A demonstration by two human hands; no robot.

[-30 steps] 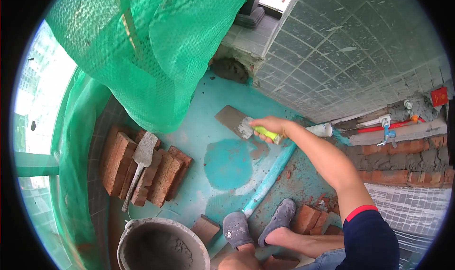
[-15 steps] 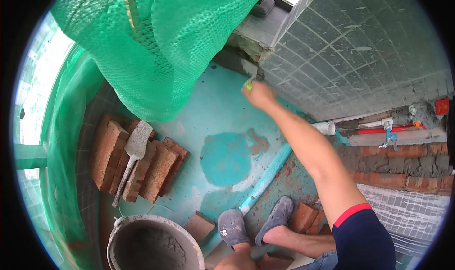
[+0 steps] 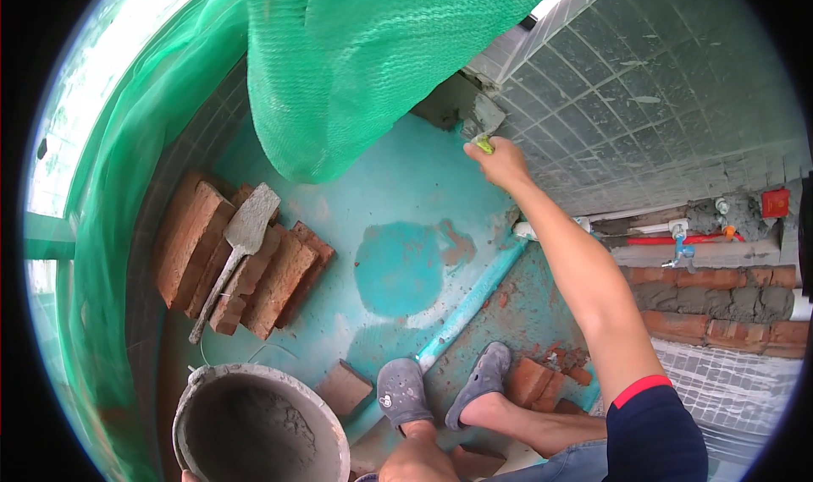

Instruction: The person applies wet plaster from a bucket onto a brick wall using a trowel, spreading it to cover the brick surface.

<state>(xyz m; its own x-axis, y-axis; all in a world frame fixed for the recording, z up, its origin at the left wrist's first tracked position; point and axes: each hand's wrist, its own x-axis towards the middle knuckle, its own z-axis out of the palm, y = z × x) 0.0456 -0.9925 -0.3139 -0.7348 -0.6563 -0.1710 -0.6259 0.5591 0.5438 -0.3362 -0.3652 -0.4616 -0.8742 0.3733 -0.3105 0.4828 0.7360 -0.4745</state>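
Observation:
My right hand (image 3: 503, 162) is closed around the yellow-green handle of a small trowel (image 3: 486, 115). Its flat, mortar-smeared blade is at the low corner where grey mortar (image 3: 446, 103) lies against the tiled wall. A sliver of my left hand (image 3: 188, 476) shows at the bottom edge, by the outer side of a mortar bucket (image 3: 334, 414); its fingers are mostly hidden. Grey mortar coats the bucket's inside. A second, long-handled trowel (image 3: 251, 220) rests across a stack of red bricks (image 3: 284, 279).
Green netting (image 3: 339, 76) hangs over the far side, hiding part of the corner. A white pipe (image 3: 474, 304) runs along the turquoise floor near my feet. Loose bricks (image 3: 345, 387) lie beside the bucket. On the right are a blue-handled tap (image 3: 680, 249) and a brick ledge (image 3: 737, 331).
The view has shifted, and the netting sits further right. My right hand has turned the trowel, so its blade now shows broadly. A bit of my left hand has appeared beside the bucket.

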